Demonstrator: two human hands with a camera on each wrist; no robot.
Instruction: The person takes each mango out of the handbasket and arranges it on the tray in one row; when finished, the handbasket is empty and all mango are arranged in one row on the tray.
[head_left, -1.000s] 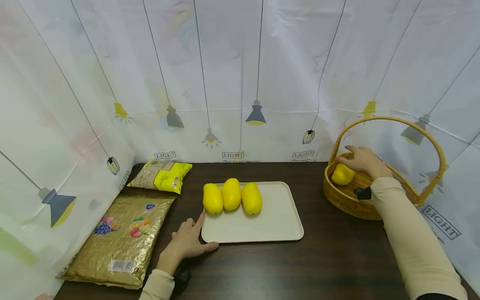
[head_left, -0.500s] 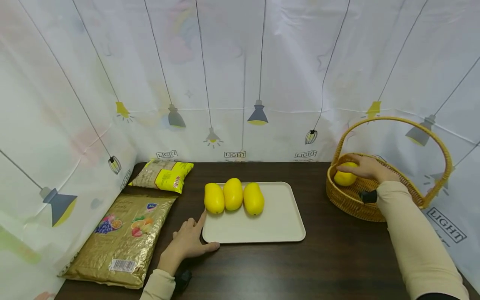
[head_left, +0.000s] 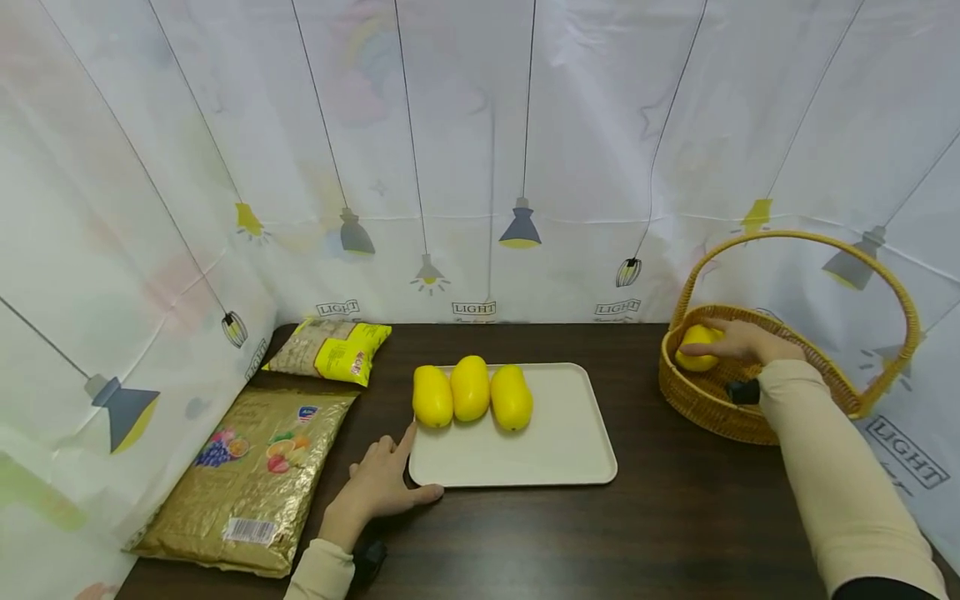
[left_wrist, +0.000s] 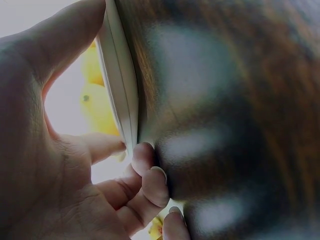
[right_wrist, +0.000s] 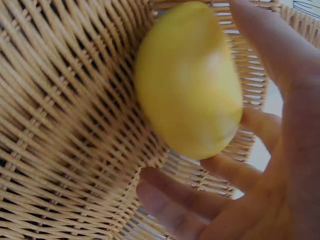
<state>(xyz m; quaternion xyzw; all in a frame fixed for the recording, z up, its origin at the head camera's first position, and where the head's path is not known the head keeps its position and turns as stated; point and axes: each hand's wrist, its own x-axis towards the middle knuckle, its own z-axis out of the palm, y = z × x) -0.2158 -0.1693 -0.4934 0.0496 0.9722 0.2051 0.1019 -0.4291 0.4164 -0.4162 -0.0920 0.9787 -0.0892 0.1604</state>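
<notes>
In the head view, three yellow mangoes point(head_left: 471, 388) lie side by side on the left half of a cream tray point(head_left: 517, 462). My left hand point(head_left: 382, 479) rests at the tray's near left corner, thumb along the front edge and index finger against the left side. My right hand point(head_left: 738, 340) reaches into a wicker basket point(head_left: 712, 417), spread about another yellow mango point(right_wrist: 190, 80) at the basket's left end. From the right wrist, fingertips show right at the mango's lower side, with a gap between thumb and fruit.
A gold foil candy bag point(head_left: 247, 479) lies on the left, a smaller yellow and clear bag point(head_left: 326, 352) behind it. The basket's tall arched handle point(head_left: 810, 236) rises above the right forearm. A lamp-patterned curtain point(head_left: 465, 125) hangs behind the dark table point(head_left: 585, 542).
My right hand has lowered into the basket, thumb and fingers coming down around the mango. The left hand stays at the tray corner. The whole head view has shifted slightly.
</notes>
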